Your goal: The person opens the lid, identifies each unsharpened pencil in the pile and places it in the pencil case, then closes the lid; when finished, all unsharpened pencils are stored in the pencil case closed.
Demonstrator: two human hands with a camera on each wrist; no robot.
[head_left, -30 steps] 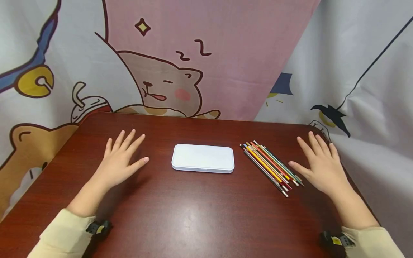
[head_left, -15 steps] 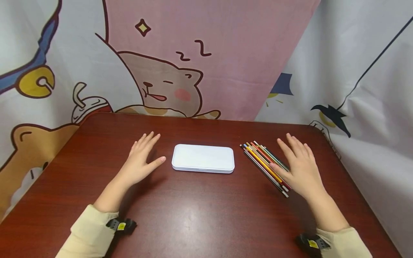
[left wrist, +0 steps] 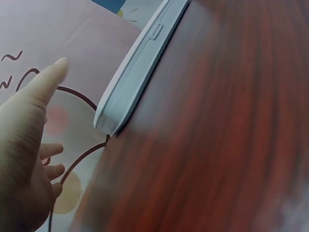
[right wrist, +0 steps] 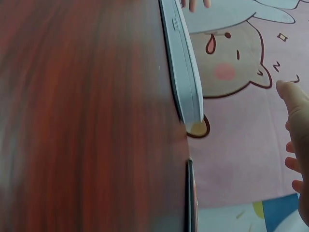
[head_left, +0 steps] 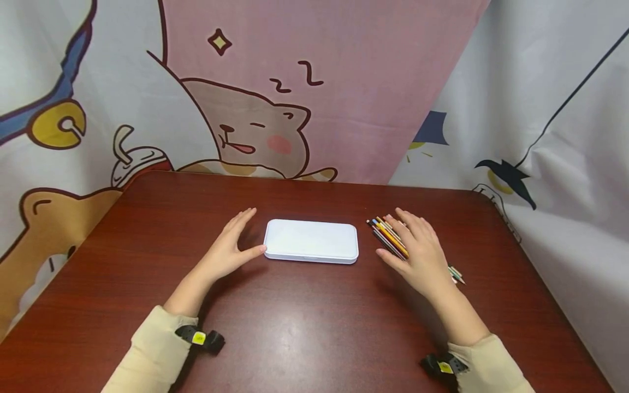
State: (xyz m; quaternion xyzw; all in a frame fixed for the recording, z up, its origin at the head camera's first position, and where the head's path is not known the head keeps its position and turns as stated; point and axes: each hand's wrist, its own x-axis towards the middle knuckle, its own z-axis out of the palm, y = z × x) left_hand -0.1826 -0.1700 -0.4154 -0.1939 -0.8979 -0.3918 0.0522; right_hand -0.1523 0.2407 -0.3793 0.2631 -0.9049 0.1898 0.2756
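A closed white case (head_left: 310, 240) lies flat on the table; its front edge with a small latch shows in the left wrist view (left wrist: 140, 72) and the right wrist view (right wrist: 182, 63). My left hand (head_left: 223, 256) is at the case's left end, fingers extended and thumb tip close to its corner; whether they touch I cannot tell. My right hand (head_left: 420, 259) hovers above the bundle of pencils (head_left: 388, 237), fingers spread and slightly bent, holding nothing. It hides much of the bundle; some pencil ends (head_left: 457, 274) show beyond its wrist side.
The dark red wooden table (head_left: 295, 322) reaches back to a cartoon-printed curtain (head_left: 354, 98) behind it. More white cloth (head_left: 580, 218) hangs along the right edge. Black straps with yellow marks sit at both cuffs.
Both hands have moved inward: the left rightward to the case's left end, the right leftward from the table's right side to over the pencils. The case and pencils have stayed put.
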